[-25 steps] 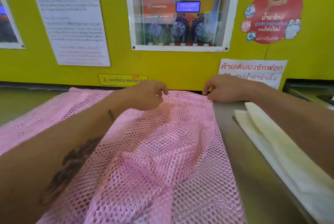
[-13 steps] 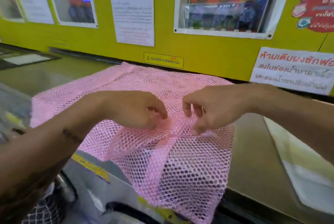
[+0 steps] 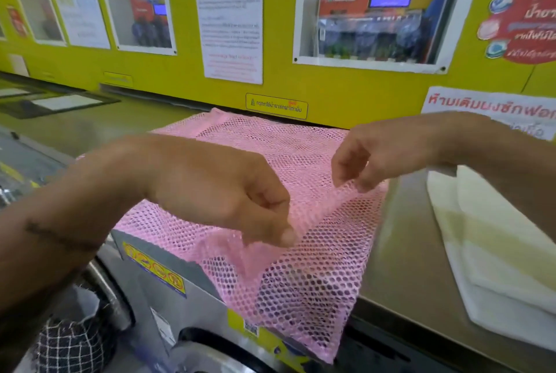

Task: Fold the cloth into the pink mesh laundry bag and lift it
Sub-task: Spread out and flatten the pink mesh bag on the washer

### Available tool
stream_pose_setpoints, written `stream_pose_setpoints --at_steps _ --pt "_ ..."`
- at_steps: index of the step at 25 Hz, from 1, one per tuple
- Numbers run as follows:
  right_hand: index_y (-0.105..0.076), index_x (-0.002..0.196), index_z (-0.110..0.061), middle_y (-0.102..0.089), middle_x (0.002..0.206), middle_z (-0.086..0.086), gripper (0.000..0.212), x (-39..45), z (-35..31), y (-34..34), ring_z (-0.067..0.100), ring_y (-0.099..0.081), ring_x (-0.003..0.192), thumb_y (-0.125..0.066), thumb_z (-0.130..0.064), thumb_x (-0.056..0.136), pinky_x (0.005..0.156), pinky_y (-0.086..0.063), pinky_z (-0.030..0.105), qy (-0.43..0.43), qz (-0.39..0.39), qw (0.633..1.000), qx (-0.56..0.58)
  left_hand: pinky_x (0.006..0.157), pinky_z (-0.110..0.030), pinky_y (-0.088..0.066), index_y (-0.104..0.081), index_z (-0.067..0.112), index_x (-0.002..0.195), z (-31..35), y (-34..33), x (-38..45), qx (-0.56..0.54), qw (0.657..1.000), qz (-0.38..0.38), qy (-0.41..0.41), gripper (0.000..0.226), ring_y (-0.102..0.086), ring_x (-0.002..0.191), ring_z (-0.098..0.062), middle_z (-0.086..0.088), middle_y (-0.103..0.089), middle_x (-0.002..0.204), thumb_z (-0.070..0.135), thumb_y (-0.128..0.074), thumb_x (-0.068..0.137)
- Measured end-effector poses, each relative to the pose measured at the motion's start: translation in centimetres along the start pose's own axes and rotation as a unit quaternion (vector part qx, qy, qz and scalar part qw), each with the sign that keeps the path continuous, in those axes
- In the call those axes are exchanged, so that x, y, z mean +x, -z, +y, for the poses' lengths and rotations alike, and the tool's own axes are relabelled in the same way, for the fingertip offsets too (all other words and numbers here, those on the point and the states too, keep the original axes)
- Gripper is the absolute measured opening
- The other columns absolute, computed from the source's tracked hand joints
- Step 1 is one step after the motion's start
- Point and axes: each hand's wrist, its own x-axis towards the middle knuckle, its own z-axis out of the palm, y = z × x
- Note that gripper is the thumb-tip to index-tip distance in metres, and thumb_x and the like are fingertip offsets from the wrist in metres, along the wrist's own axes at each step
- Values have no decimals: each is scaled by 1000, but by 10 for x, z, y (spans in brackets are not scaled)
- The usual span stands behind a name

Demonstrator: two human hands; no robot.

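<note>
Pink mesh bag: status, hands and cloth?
Left hand and right hand both pinching the pink mesh laundry bag, edge raised. Bag draped over the washer top's front edge. Folded cream cloth untouched at right, not in bag. Nothing in the way.

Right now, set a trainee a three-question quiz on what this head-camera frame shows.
1. True or false: the left hand and the right hand each pinch the pink mesh laundry bag.
2. The folded cream-white cloth lies: A) inside the bag, B) on the steel top to the right of the bag, C) in the left hand.
3. Fill in: the bag's near edge hangs over the front of the grey ____ with yellow stickers.

Key: 1 true; 2 B; 3 washing machine.
</note>
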Motion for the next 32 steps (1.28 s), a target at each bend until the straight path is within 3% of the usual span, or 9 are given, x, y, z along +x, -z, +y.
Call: stream_pose_setpoints --at_steps 2,7,9,11,13,18,24,29,32 --pt "-76 90 -26 -75 86 -13 32 -6 8 12 10 -67 91 -63 4 86 89 -52 39 -51 -57 996 38 80 -25 -46 -69 23 95 4 0 4 -86 996 0 -35 29 -65 80 -7 7 -72 81 49 -62 83" --pt "-65 118 -33 -59 100 -19 29 9 24 3 8 -56 95 -64 -21 91 85 -47 32 -125 31 987 -94 101 -45 -46 -64 39 111 -22 -17 54 -32 977 212 -6 23 -61 108 -8 12 -68 112 47 -57 91" --pt "-58 128 -34 -53 107 -16 40 16 33 -13 9 -51 100 -65 -26 89 83 -42 31 -147 11 983 -112 115 -48 -29 -44 44 137 -30 -41 74 44 980 190 41 53 -38 136 -13 8 -42 149 66 -41 89" --pt "-57 130 -32 -57 120 -10 45 15 43 -23 12 -55 105 -64 -21 87 87 -48 33 -148 1 985 -85 120 -53 -6 -18 49 149 -40 -61 89 107 982 135 78 68 -10 150 -16 10 -11 163 76 -24 86" --pt "-59 128 -29 -61 122 -6 41 9 52 -20 12 -58 107 -61 -17 89 92 -51 35 -136 36 989 -49 120 -54 -2 -19 49 149 -46 -62 94 87 983 137 90 66 -7 150 -15 12 -10 163 74 -24 87" --pt "-54 131 -31 -57 127 -1 50 1 94 2 15 -54 103 -56 -9 86 80 -46 30 -176 144 968 -110 104 -43 -41 -49 37 133 9 -51 94 12 963 267 21 56 -50 119 -16 5 -49 132 66 -41 85" --pt "-40 145 -26 -50 142 5 65 19 122 -20 28 -50 126 -61 -12 84 93 -46 38 -205 164 948 -178 95 -43 -44 -32 33 139 57 -80 109 90 972 209 56 66 -52 115 -28 -2 -54 126 64 -48 83" --pt "-37 144 -33 -62 131 1 69 45 133 -33 24 -59 111 -61 -12 83 83 -49 34 -176 209 955 -114 73 -37 -46 -8 39 147 45 -74 108 76 978 189 53 81 -53 97 -29 -6 -54 107 23 -56 84" --pt "-34 144 -32 -66 118 4 72 52 124 -32 24 -61 102 -64 -13 82 80 -52 38 -171 217 950 -148 52 -26 -27 6 47 148 36 -69 98 55 979 198 14 91 -43 77 -24 1 -42 83 19 -55 87"
